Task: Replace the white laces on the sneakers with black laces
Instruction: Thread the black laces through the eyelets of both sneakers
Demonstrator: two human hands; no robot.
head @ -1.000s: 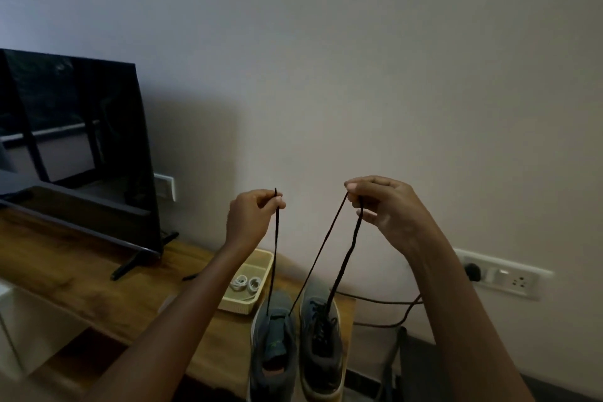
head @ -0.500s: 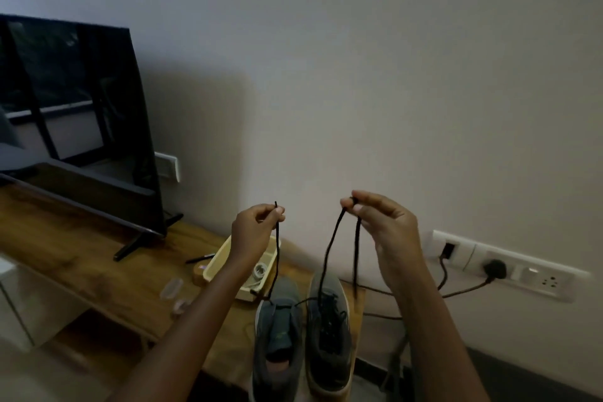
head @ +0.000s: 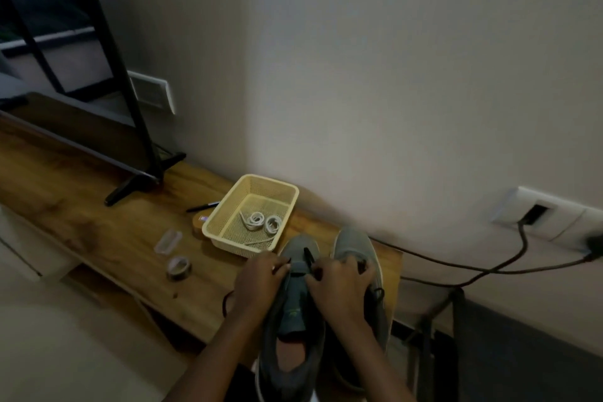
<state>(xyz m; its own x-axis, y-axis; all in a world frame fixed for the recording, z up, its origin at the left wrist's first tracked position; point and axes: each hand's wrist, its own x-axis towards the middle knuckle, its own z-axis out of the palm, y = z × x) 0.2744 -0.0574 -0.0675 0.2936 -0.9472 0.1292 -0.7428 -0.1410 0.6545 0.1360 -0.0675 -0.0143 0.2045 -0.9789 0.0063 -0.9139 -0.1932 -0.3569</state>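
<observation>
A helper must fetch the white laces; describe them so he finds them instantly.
On the wooden shelf, right of the TV foot, sits a yellow mesh basket beside the sneakers. The white laces lie coiled inside, unlike the black lace on the shoes.

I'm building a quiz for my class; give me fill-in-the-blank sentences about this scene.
The yellow basket holds coiled ____ laces.
The left hand and right hand pinch a ____ lace at one grey sneaker.
The tape roll lies on the ____ table.
Missing words: white, black, wooden.
</observation>
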